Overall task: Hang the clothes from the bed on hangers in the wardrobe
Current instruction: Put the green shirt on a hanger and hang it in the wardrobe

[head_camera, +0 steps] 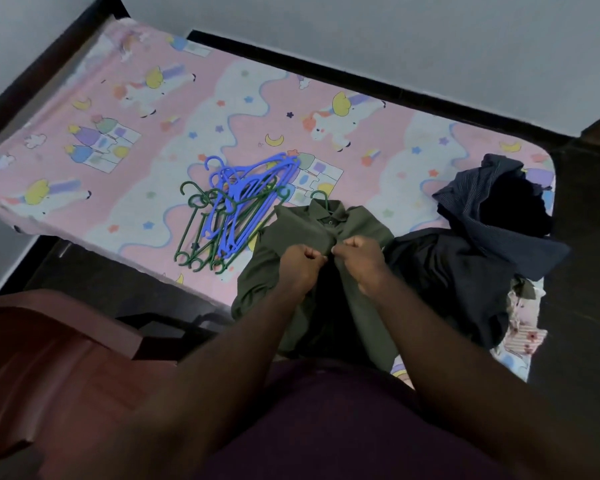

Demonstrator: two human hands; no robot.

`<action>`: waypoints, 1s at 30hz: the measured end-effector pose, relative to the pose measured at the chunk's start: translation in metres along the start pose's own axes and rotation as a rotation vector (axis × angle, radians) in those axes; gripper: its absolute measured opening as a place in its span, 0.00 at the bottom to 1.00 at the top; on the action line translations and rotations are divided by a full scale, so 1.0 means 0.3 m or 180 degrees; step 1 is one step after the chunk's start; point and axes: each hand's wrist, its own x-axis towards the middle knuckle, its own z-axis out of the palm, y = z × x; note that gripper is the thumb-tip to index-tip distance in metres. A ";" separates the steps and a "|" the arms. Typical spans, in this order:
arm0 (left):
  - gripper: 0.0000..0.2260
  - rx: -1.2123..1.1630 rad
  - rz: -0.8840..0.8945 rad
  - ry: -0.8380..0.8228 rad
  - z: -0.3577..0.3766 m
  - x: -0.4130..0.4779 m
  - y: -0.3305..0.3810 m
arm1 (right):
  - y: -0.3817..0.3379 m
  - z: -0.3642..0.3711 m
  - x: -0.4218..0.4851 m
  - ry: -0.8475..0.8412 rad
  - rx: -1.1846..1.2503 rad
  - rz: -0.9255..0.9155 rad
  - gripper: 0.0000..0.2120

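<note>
Pink unicorn-print sheeting covers the bed (125, 109) where we work, and the olive shirt (309, 226) lies at its near edge, tail hanging over toward us. Our left hand (300, 263) and right hand (359, 258) meet at the shirt's front opening. The fingers of each are curled tight and pinch one edge of the cloth below the collar, and it looks like we are fastening a button. A green hanger hook (321, 196) pokes out just beyond the collar, so the shirt seems already on its hanger. We judge it best to keep both edges taut and level, close only a top button or two, then lift by the hook rather than the cloth.

Near us, left of the shirt, stands a reddish-brown piece of furniture (49, 358) that could catch a swinging sleeve. Beyond the shirt's left shoulder, the spare blue and green hangers (236, 209) lie tangled, touching it. Right of the shirt, the dark clothes heap (482, 237) presses against it and reaches the bed's end. Farther off, bare sheet runs to the dark bed frame (326, 69) and grey wall (395, 29). Straight up looks the freest way out. No wardrobe is in view.
</note>
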 end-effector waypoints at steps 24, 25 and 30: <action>0.03 -0.1458 -0.0649 -0.0625 -0.077 -0.034 -0.027 | -0.003 0.033 -0.089 -0.0623 -0.0180 0.0163 0.07; 0.04 -0.1511 -0.0744 -0.0593 -0.071 -0.034 -0.029 | 0.000 0.030 -0.082 -0.0602 -0.0298 0.0124 0.07; 0.17 -0.1419 -0.0884 -0.0473 -0.033 -0.034 0.000 | -0.012 0.027 -0.060 -0.0330 -0.1811 -0.0818 0.16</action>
